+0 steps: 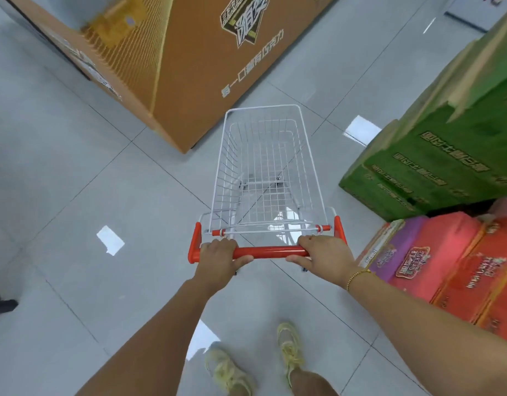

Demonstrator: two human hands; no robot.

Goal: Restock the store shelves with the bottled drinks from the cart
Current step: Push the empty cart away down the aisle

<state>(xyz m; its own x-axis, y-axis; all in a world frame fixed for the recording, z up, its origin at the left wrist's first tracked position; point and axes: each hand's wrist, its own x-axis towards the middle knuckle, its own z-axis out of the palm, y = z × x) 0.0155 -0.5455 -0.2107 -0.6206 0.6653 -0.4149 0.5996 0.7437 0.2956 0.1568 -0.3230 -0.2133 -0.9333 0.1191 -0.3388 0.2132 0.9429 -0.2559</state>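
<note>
A small white wire cart (226,155) with a red handle bar (271,252) stands on the tiled floor in front of me. Its basket holds nothing that I can see; no bottles show. My left hand (218,255) grips the left end of the red bar, fingers curled over it. My right hand (323,254) grips the right end the same way; a bead bracelet is on that wrist.
A big orange display stand (206,67) rises ahead on the left, close to the cart's front. Stacked green cartons (435,155) and red and purple cartons (435,261) line the right side. Grey tiled floor (75,181) spreads to the left. My feet are below.
</note>
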